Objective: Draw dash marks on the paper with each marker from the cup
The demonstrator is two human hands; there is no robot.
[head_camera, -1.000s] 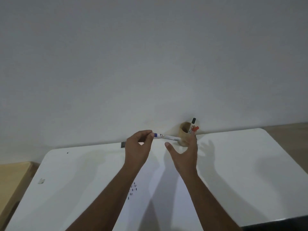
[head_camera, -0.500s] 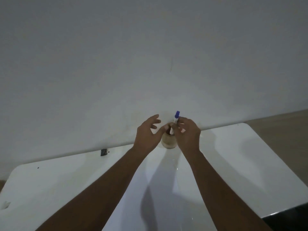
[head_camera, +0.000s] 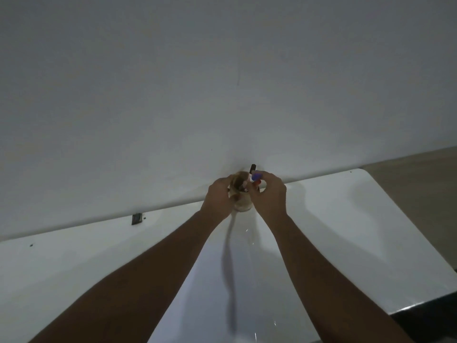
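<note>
White counter (head_camera: 346, 219) meets a grey wall. Left hand (head_camera: 218, 199) wraps the cup (head_camera: 241, 191); right hand (head_camera: 268, 194) fingers pinch the blue-capped marker (head_camera: 256, 175), upright, cap upward. Three markers show: blue, red-capped (head_camera: 257, 182), black-capped (head_camera: 253, 167), all between the fingers.

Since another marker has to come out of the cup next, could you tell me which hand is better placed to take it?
Probably the right hand: its fingertips are at the marker tops, blue cap and red cap, above the cup. The left hand is wrapped around the cup's side, steadying it.
</note>
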